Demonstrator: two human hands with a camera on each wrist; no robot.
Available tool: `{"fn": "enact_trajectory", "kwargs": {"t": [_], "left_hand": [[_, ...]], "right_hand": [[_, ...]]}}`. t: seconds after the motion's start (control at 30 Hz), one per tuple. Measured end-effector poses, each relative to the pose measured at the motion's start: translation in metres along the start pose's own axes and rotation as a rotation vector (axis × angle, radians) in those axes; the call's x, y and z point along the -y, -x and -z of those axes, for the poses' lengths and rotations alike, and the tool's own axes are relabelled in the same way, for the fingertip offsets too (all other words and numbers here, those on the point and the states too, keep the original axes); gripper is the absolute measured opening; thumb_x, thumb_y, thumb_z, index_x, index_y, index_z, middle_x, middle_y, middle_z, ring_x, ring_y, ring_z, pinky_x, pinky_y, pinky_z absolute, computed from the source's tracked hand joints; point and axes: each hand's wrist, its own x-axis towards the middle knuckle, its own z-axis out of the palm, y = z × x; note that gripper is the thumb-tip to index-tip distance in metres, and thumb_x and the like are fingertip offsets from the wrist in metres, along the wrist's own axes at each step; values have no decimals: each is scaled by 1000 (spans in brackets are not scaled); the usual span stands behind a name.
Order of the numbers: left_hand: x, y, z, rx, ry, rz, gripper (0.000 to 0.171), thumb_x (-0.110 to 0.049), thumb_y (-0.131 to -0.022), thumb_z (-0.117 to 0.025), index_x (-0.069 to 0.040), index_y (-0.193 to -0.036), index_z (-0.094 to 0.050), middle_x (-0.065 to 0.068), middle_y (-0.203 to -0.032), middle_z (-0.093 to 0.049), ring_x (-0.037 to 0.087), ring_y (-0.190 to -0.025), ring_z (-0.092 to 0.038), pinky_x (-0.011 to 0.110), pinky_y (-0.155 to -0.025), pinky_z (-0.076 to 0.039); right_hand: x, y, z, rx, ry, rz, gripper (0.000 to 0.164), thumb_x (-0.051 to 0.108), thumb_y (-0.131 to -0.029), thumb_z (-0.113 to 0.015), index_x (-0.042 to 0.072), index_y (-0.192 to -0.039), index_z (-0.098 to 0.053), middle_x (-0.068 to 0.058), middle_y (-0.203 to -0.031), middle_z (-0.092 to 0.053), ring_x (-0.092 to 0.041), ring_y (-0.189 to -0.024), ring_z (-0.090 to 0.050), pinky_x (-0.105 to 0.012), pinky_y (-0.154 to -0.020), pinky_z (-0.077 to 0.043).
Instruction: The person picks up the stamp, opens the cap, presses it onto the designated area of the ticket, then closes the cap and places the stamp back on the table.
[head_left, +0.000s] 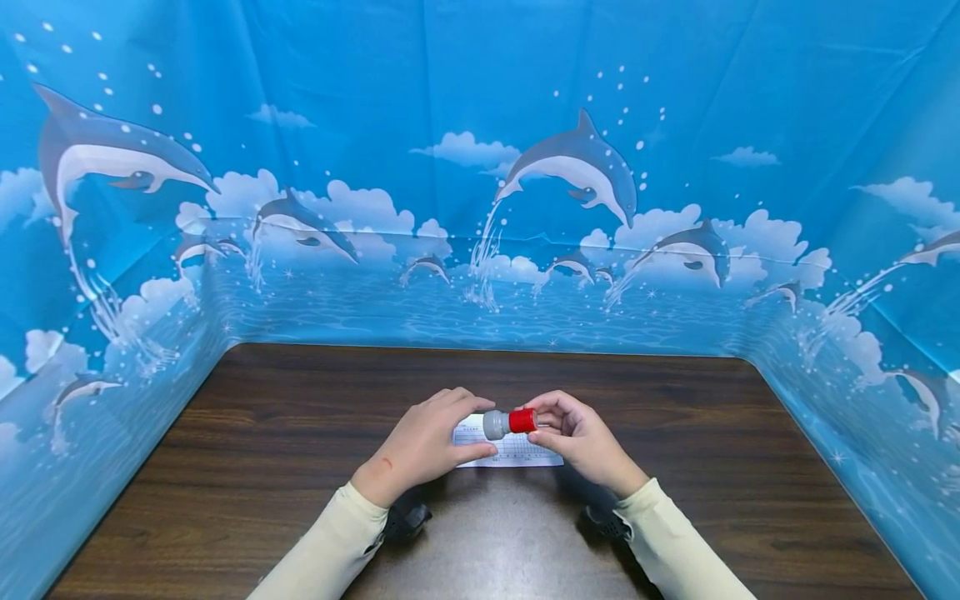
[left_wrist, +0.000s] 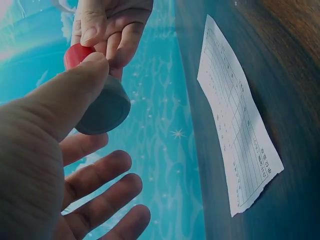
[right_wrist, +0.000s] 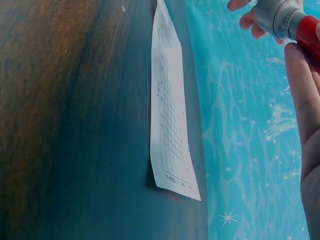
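A stamp (head_left: 497, 425) with a red handle (head_left: 522, 420) and a wider grey round end lies sideways between the two hands, above a printed paper. The right hand (head_left: 577, 437) pinches the red handle between thumb and fingers. Around the grey end (left_wrist: 107, 107), the left hand (head_left: 423, 442) has its thumb and fingers spread. In the left wrist view its thumb overlaps the stamp, while the other fingers extend apart below. The right wrist view shows the grey end with a ridged neck beside the red part. The hands hide parts of the paper (left_wrist: 235, 120).
The paper, a form with a printed grid and torn-looking edge, lies on the dark wood-grain table (head_left: 300, 417). A blue curtain (head_left: 375, 283) with dolphins encloses the table at the back and sides. Dark devices (head_left: 408, 518) sit at both wrists, by the pale sleeves.
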Motion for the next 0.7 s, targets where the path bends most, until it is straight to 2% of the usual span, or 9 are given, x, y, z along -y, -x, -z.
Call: {"fn": "enact_trajectory", "kwargs": {"t": [0.27,0.43,0.53,0.7], "left_hand": [[-2,-1,0,-25,-9,-24,52,-50,-87,-82,-23,-129,-71,-7,-116,-69,11,-104,-63,36,-86,-59],[-3,-1,0,-24,-36,-28,47,-49,-86,-82,-20,-123,-73,-6,-113,-70,12,-101,-63,36,-86,-59],[-2,-1,0,-26,-55,-31,47,-51,-87,-81,-19,-121,-73,-5,-112,-71,12,-100,-63,35,-86,-59],[0,0,-1,-36,-67,-39,46,-50,-87,-81,-18,-120,-74,-6,-110,-70,11,-98,-62,35,-86,-59]], "right_hand": [[0,1,-3,22,-29,11,41,-2,-90,-77,1,-127,-60,-23,-126,-67,-20,-108,-73,-32,-91,-59],[0,1,-5,23,-2,-3,38,0,-90,-78,0,-125,-61,-23,-122,-68,-29,-106,-73,-32,-89,-60],[-2,0,-5,6,88,-8,37,5,-91,-79,4,-123,-63,-17,-117,-70,-30,-101,-72,-33,-89,-60],[-10,-2,-7,-22,276,13,37,11,-91,-81,9,-124,-65,-5,-109,-72,-20,-95,-70,-39,-90,-60]]}}
